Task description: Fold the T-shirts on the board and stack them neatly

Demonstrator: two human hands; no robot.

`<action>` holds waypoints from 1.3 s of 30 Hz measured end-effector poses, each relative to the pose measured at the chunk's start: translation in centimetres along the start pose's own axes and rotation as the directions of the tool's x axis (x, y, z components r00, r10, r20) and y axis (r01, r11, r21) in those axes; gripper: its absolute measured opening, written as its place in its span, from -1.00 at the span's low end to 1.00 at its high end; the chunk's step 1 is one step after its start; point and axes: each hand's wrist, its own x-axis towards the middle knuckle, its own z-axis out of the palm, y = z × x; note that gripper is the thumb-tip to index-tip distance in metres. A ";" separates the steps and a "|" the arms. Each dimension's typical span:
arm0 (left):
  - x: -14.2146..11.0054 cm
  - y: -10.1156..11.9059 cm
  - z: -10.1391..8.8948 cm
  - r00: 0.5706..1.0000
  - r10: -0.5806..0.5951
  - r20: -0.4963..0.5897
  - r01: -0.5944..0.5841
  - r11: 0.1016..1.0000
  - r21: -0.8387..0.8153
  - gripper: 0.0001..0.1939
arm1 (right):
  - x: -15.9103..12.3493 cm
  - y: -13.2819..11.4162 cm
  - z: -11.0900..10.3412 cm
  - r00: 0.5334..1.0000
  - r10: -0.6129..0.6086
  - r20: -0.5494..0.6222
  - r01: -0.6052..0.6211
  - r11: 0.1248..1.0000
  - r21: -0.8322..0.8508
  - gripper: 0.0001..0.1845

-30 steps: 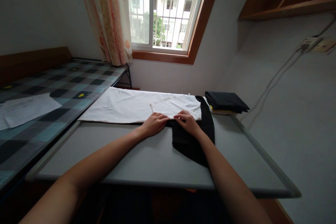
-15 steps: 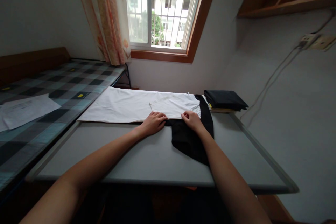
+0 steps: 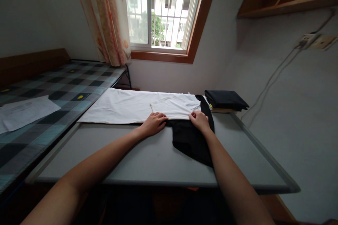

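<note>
Garment [image 3: 124, 105], one, white and black: laid flat along the far half of the table [image 3: 148, 158], its white length running from the table's left edge toward the far right corner. Black part [image 3: 191, 144]: projects from the right end of the white toward the near edge, with a black strip showing under the white's near border.

Left hand [image 3: 155, 123]: palm down on the near border of the white cloth, about mid-length, fingers together; underside hidden, so whether its grip is closed on the cloth cannot be told.

Right hand [image 3: 200, 120]: at the same border, nearer the right end, above the black part; fingers curled, tips touching the cloth edge; whether the grip pinches the fabric cannot be told.

Folded dark item [image 3: 225, 100]: at the table's far right corner, atop a thin light-brown stack [image 3: 221, 110], just beside the garment.

Bed [image 3: 87, 84]: checked cover, alongside the table's left edge. Papers [image 3: 27, 111]: white, on the bed.

Window [image 3: 163, 14]: barred, wood-framed, beyond the far edge; patterned curtain [image 3: 109, 17] at its left.
</note>
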 end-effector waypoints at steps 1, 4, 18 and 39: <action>0.0 0.0 0.0 1.000 0.001 -0.001 -0.001 1.000 0.001 -0.70 | 0.0 0.0 0.1 1.000 0.002 0.003 -0.002 1.000 0.006 -0.73; 0.0 0.1 0.0 1.000 0.005 -0.009 -0.005 1.000 0.011 -0.70 | 0.0 -0.1 0.3 1.000 -0.008 0.007 0.008 1.000 0.015 -0.74; -0.1 0.2 -0.3 0.976 -0.200 -0.089 0.212 0.966 0.149 -0.81 | 0.0 -0.1 0.2 1.000 -0.018 0.021 0.018 1.000 0.020 -0.75; -0.2 -1.6 -0.3 0.997 -0.062 -0.046 0.067 0.991 0.115 -0.78 | 0.1 0.8 -0.8 0.996 -0.085 0.035 0.083 0.996 0.042 -0.77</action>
